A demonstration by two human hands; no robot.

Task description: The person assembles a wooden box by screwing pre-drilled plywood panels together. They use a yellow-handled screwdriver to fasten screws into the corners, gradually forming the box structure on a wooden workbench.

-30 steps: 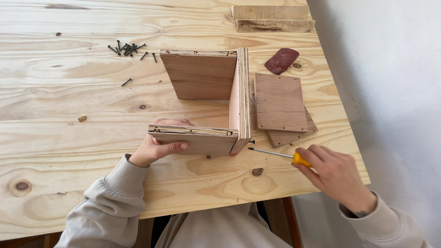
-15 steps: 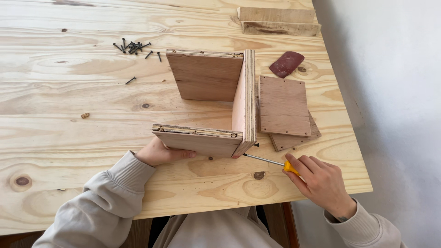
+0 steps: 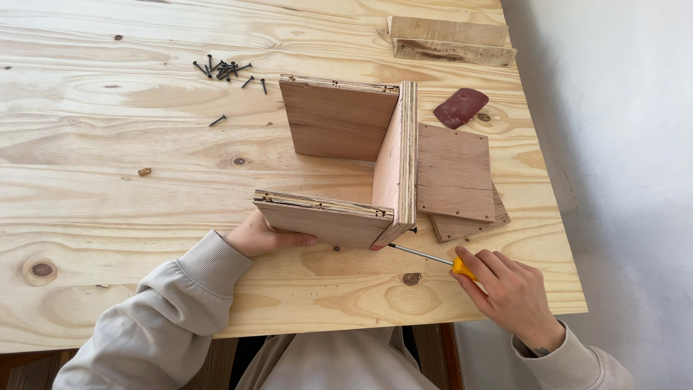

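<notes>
Plywood box [image 3: 361, 166], three-sided and unfinished, is stood on the pale pine table [image 3: 108, 188], just beyond the near edge and a little right of the middle. Nearest of all, the right hand [image 3: 509, 292] is closed around the yellow handle of a screwdriver [image 3: 432, 257], whose thin shaft is pointed left at the lower corner of the box, where the tip meets the wood beside a small dark screw. The left hand [image 3: 263, 235] is pressed against the outer face of the near panel, fingers curled along its lower edge; the palm is hidden behind the panel. Both wrists are covered by beige sleeves.

Just right of the box, two flat plywood panels [image 3: 456, 173] are stacked, the lower one shown only as a corner. Farther back, a dark red, rounded piece, seemingly sandpaper [image 3: 460, 107], is laid on the table. To the left, at about the same depth, a heap of black screws [image 3: 224, 70] is scattered, with one stray screw [image 3: 217, 120] closer in. At the far edge, two rough wooden blocks [image 3: 451, 40] are partly cut off by the frame. No packages or signs can be made out.
</notes>
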